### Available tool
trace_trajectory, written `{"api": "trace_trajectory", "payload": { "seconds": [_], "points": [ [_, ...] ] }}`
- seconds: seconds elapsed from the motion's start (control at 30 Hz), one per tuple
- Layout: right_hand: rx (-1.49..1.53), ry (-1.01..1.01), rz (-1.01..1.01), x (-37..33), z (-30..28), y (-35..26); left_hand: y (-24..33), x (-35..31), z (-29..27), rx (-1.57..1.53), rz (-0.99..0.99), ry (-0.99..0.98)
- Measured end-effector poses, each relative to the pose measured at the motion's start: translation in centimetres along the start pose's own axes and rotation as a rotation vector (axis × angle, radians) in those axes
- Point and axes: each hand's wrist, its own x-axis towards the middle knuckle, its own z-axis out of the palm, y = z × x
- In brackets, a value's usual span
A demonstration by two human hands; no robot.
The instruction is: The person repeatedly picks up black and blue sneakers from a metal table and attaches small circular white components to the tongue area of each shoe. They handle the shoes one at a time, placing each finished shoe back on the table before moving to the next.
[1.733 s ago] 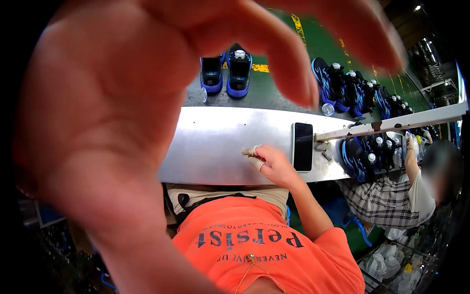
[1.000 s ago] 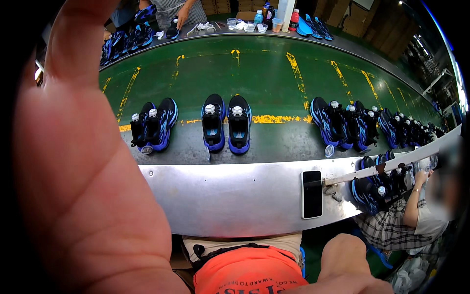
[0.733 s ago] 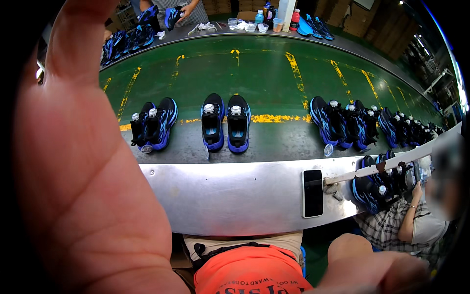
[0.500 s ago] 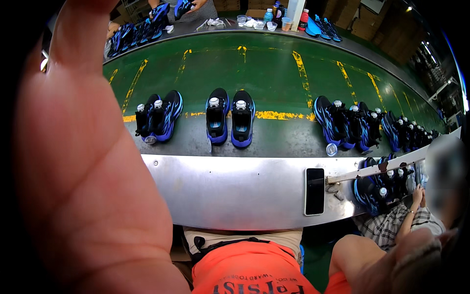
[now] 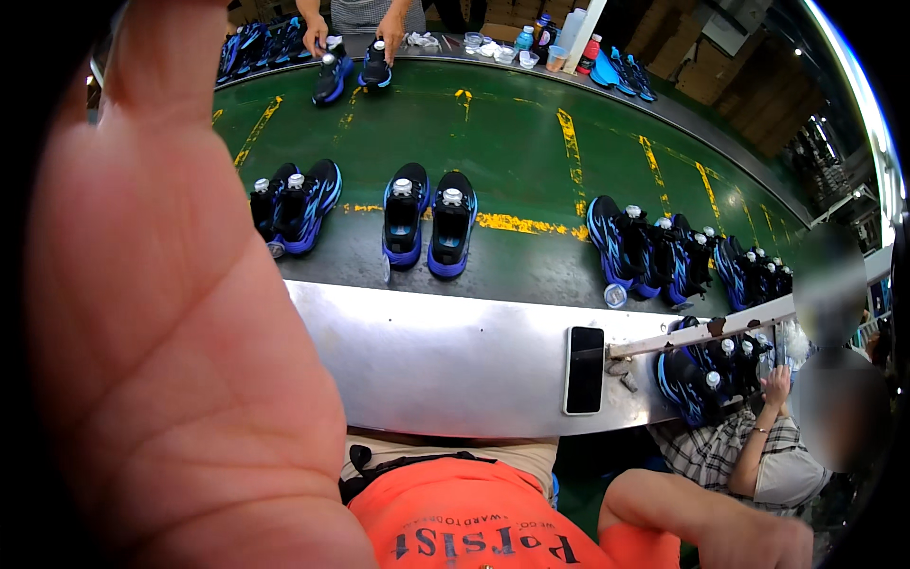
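Observation:
My left hand [image 5: 209,341] fills the left side, palm toward the camera and very close. One digit stretches up past the top edge; the other fingers are mostly cut off, and nothing shows against the palm. At the lower right, my bent right arm ends in my right hand [image 5: 758,542], beside the orange shirt [image 5: 464,522]; its fingers are hidden in the dark rim. In front of me, a pair of black and blue sneakers [image 5: 452,223] stands on the green and grey work surface [image 5: 512,261], with white round pieces in their openings. Neither hand touches them.
Another sneaker pair [image 5: 308,209] stands left, and several more [image 5: 654,247] line the right. A phone [image 5: 584,370] lies on the metal ledge [image 5: 445,360] by a white bar [image 5: 711,327]. Across, a person's hands [image 5: 391,36] hold two sneakers. Another person [image 5: 758,436] sits at right.
The view has shifted slightly. My right hand has moved down and away from the camera, while my left hand stays close. The person across has brought two sneakers over the green surface.

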Motion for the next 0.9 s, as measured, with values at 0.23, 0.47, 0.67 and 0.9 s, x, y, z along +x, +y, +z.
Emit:
{"api": "trace_trajectory", "payload": {
  "seconds": [0.23, 0.47, 0.67, 0.9],
  "points": [
    [-0.902, 0.622, 0.067, -1.0, -3.9, 0.8, 0.9, -1.5, 1.4, -0.012, 0.004, 0.006],
    [-1.048, 0.990, 0.835, -10.6, -11.4, 2.8, -0.3, -1.5, 3.2, -0.074, 0.011, 0.038],
    [-1.002, 0.965, 1.003, -13.6, -13.1, 4.6, -2.2, -3.2, 3.5, -0.050, -0.074, -0.014],
    [-1.118, 0.926, 1.153, -21.1, -12.7, 5.6, -7.9, -7.1, 7.7, 0.017, -0.390, -0.164]
  ]
}}
